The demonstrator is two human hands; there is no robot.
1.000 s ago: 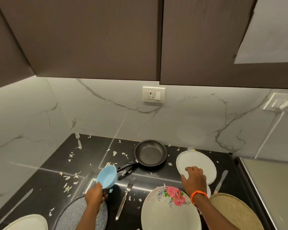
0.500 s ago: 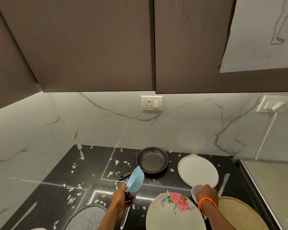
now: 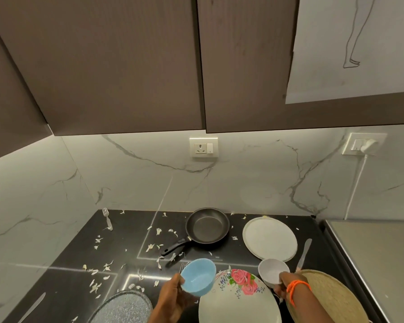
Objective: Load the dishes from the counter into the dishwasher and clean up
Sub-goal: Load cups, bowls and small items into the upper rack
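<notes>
**A:** ok so what's in the hands? Left hand [image 3: 173, 297] near the bottom centre of the frame is wrapped around a light blue bowl [image 3: 198, 276], holding it up off the black counter [image 3: 63, 283]. Right hand [image 3: 283, 286], lower right with an orange band [image 3: 296, 287] on the wrist, is gripping a small white bowl [image 3: 272, 271] by its rim.

**B:** yep, and between the two bowls sits a rose-print plate [image 3: 238, 299], lying flat. Up from that, centre frame, a black frying pan [image 3: 207, 226] with its handle pointing lower left. Plain white plate [image 3: 269, 238] just right of the pan, a butter knife [image 3: 303, 254] to the right of that.

**A:** also a fork [image 3: 107, 219] way back at the wall on the left, speckled grey plate [image 3: 124, 308] at the bottom edge, woven mat [image 3: 331, 297] lower right. White scraps [image 3: 98, 271] scattered all over the counter.
</notes>
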